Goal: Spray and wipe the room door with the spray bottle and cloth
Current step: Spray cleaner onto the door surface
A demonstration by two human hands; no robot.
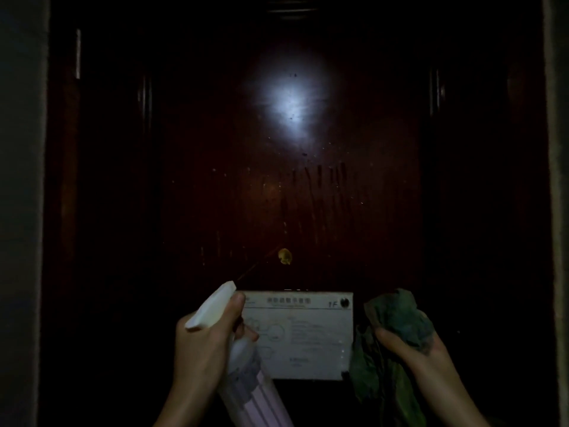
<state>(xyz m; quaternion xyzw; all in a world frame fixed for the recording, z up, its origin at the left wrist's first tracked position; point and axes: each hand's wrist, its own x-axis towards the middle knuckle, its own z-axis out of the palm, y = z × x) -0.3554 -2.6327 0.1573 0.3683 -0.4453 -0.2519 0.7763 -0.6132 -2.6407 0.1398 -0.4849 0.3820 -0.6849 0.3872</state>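
A dark red-brown wooden door (215, 180) fills the view, lit by a bright glare spot near its upper middle. Wet streaks and droplets run down the panel below the glare. My left hand (203, 343) grips a spray bottle (246, 380) with a white head and pale pink body, nozzle pointing up at the door, a finger on the trigger. My right hand (412, 349) holds a crumpled dark green cloth (397, 315) just off the door's surface.
A white printed notice (311, 334) is stuck to the door between my hands. A small brass peephole cover (285, 256) sits above it. Pale wall edges (21, 211) frame the door on both sides. The scene is very dim.
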